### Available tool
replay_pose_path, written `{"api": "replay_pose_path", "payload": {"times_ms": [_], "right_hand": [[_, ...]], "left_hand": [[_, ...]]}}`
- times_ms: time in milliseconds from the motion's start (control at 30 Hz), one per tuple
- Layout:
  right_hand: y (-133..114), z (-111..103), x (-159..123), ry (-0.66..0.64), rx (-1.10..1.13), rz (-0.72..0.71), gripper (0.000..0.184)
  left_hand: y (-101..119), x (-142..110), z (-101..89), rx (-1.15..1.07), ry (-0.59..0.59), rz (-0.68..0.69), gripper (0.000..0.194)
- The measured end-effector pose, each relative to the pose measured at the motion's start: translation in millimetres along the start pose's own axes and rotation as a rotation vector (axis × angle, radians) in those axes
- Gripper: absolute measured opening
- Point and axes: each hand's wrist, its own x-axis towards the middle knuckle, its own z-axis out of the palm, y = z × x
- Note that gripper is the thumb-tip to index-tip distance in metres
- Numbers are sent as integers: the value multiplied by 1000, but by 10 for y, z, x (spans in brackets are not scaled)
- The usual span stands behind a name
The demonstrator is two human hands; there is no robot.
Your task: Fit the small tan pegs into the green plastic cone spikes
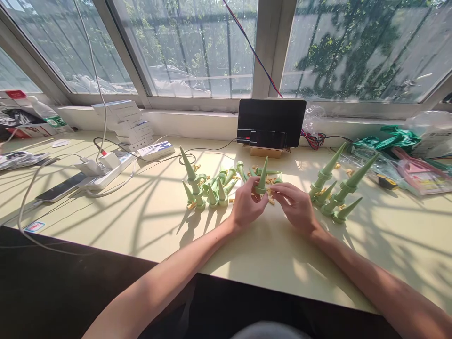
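My left hand [246, 205] is closed around the base of a green cone-shaped piece [262, 175], which points upward. Close beside it, my right hand [295, 207] pinches a small yellow piece [270, 190] against the cone's ringed base; whether the two are joined, I cannot tell. Left of my hands stands a cluster of green spiked pieces [221, 194], some with yellow bits on them. To the right are taller stacked green spikes [348, 186], also with yellow bits. More green and yellow parts lie behind my hands, partly hidden by them.
A black tablet [271, 120] leans on a cardboard stand at the back, with a phone [267, 140] before it. At left are white boxes [123, 125], a power strip [109, 169], cables and another phone [61, 187]. Plastic bags [388, 141] and a pink dustpan-like item [418, 173] lie at right.
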Motion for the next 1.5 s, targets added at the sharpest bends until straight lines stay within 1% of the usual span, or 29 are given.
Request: {"api": "replay_pose_path", "payload": {"times_ms": [133,233,367,467,600,867,1267,1500], "right_hand": [[-2,6,6,37,-8,1,15],[-4,5,7,91,8,47,13],[-17,6,2,183,92,110,12],[-44,7,-2,208,107,139,13],[-86,11,-8,189,96,167,14],[-117,26,-4,156,106,142,17],[-104,38,3,120,154,154,15],[-79,40,-4,121,165,165,15]], "left_hand": [[13,7,-16,-17,-2,-11,29],[24,12,-29,-37,-7,-15,29],[22,19,-36,-48,-9,-16,30],[12,22,-35,-46,-17,-16,31],[14,22,-34,-38,-20,-19,32],[14,16,-29,-60,-67,-5,33],[-10,15,-38,-48,-120,-19,29],[-59,12,-32,-6,-147,-28,31]]}}
